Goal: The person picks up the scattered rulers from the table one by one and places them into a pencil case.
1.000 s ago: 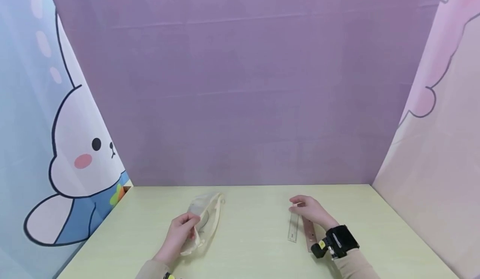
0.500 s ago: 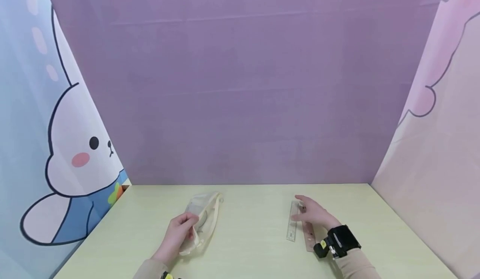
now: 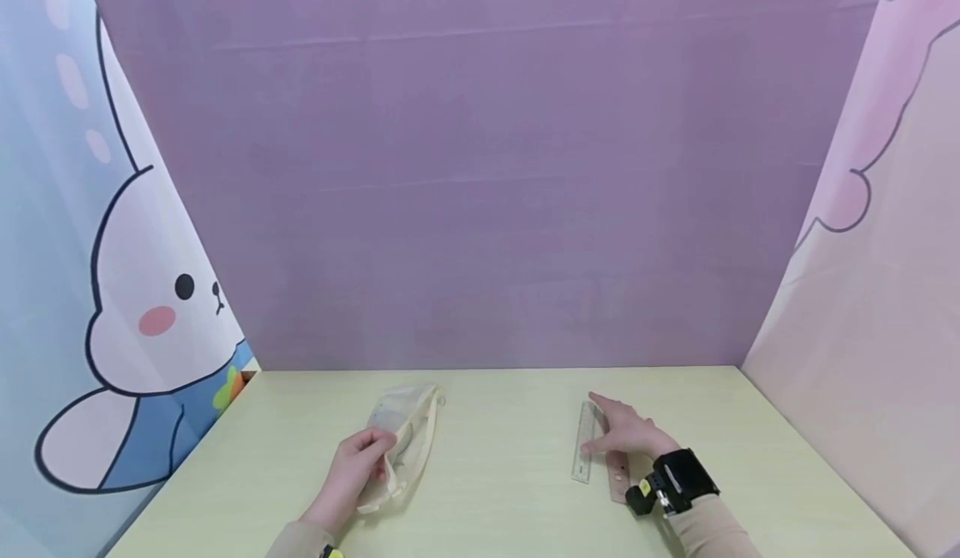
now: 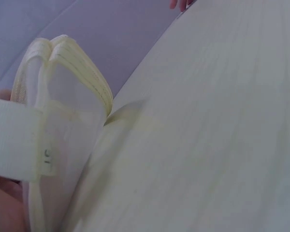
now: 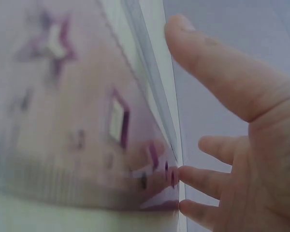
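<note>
In the head view my left hand [image 3: 351,470] grips a mesh pouch [image 3: 392,409] with cream edging, tilted above the table on the left. The left wrist view shows its see-through side [image 4: 70,145] and a pale tab. My right hand [image 3: 630,433] spreads its thumb and fingers over two rulers on the right. One is a clear ruler [image 3: 581,459]; beside it lies a pinkish translucent ruler [image 3: 618,481], its far part hidden by the hand. In the right wrist view, fingertips meet the far end of the pink ruler [image 5: 82,116], which has star and diamond cut-outs.
A pale wooden table [image 3: 502,475] carries everything. Behind it stands a purple backdrop [image 3: 487,166]. A printed curtain with a cartoon rabbit [image 3: 165,291] borders the left, and a pink curtain [image 3: 885,333] the right.
My right hand has shifted slightly right, and its thumb has moved back toward me, widening the gap to the fingers. My left hand keeps its grip on the pouch, nearly unmoved.
</note>
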Available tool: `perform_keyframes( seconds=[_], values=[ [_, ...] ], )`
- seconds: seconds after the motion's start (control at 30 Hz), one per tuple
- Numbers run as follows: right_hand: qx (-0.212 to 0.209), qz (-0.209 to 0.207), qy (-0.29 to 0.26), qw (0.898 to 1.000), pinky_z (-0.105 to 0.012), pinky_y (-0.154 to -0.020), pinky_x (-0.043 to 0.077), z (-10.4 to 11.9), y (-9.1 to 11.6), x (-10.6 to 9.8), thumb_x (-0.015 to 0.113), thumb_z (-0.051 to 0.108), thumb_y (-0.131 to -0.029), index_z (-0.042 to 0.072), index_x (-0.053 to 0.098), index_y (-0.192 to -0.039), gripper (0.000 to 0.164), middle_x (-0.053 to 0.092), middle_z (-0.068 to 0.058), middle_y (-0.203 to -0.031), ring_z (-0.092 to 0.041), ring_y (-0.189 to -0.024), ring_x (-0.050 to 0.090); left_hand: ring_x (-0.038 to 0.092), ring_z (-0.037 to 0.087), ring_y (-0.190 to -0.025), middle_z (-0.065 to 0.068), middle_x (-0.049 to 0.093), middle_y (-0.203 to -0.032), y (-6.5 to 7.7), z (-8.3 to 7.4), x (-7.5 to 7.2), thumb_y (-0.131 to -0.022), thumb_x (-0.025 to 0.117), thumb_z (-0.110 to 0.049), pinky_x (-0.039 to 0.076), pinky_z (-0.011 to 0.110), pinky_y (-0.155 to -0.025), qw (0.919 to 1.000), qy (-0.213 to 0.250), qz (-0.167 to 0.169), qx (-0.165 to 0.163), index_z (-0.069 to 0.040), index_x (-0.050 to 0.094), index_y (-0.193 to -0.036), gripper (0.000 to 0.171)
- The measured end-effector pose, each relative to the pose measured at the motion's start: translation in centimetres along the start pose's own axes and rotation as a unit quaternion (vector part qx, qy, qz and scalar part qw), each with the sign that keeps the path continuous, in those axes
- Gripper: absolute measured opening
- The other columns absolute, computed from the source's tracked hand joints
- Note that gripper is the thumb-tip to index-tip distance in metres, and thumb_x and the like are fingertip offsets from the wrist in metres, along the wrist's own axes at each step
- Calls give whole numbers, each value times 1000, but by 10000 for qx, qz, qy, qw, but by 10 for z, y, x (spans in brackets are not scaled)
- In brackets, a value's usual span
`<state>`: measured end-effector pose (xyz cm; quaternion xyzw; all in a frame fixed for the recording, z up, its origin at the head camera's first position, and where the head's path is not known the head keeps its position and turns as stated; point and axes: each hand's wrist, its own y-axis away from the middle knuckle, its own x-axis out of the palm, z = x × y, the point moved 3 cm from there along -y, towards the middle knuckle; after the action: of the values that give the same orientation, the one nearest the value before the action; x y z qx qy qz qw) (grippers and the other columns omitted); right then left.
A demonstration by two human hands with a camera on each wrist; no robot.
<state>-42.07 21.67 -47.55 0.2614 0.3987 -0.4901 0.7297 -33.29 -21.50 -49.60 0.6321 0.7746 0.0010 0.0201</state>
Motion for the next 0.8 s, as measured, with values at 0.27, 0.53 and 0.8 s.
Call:
perform_keyframes(
  seconds=[0.27,0.53,0.8],
  values=[
    [136,32,231,9996,-87,-84,10,2,1,1,86,46,-66,-1,34,-147,107,39,-29,-144,-54,-130,32,47,11,-53,2,53,-65,-2,2,1,-87,68,-10,45,21,-49,10000,30,-6,-61,5,65,-94,17],
    [241,62,505,9984,-87,-83,13,3,0,2,86,47,-65,3,37,-146,104,39,-28,-144,-54,-129,32,47,11,-53,2,52,-64,-1,1,0,-88,68,-10,45,21,-49,10000,-25,-30,-28,7,65,-94,18],
    [248,141,553,9981,-88,-82,12,4,-2,2,86,47,-65,4,37,-147,104,38,-27,-145,-54,-130,31,47,11,-53,2,52,-65,-1,2,0,-87,68,-9,45,21,-49,10000,-32,-32,-4,8,65,-95,19]
  ],
)
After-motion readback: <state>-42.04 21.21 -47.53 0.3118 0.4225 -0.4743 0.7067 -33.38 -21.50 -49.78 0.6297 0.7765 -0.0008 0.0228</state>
